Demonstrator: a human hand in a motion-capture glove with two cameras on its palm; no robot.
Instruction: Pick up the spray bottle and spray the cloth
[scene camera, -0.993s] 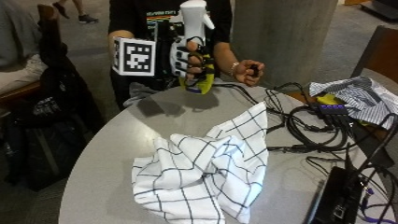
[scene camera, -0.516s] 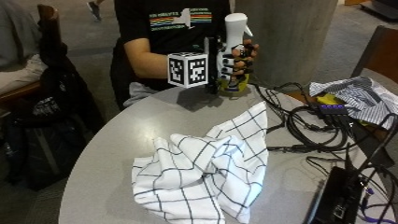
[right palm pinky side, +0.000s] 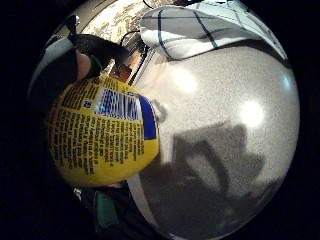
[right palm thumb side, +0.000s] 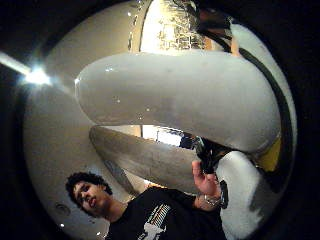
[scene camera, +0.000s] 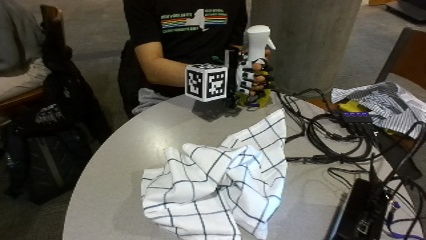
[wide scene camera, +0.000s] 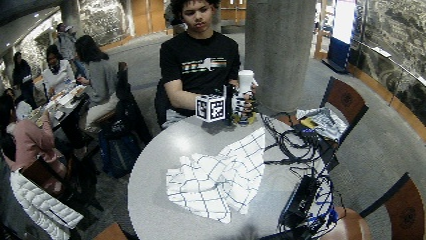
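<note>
Spray bottle (scene camera: 256, 55), white head on a yellow body with printed label, upright at the far edge of the round grey desk (scene camera: 126, 165), in front of the seated person's chest. Gloved right hand (scene camera: 251, 80) is wrapped round it, grip curled on the bottle's neck and upper body; yellow base shows just below the fingers, close over the desk, can't tell if it touches. Little finger side palm view: yellow label with barcode fills the area near the palm, grey desk and the cloth's edge beyond it. Thumb side palm view: white sprayer head close across the palm. Can't tell any liquid level in the bottle.

Checked cloth (scene camera: 219, 190), white with a dark grid, lies crumpled in a heap on the middle of the desk, 1 corner reaching up toward the bottle, not touching it.

Black cables (scene camera: 326, 135) tangled on the desk beside the cloth. Striped cloth (scene camera: 379, 102) bunched at the desk's edge past the cables.
</note>
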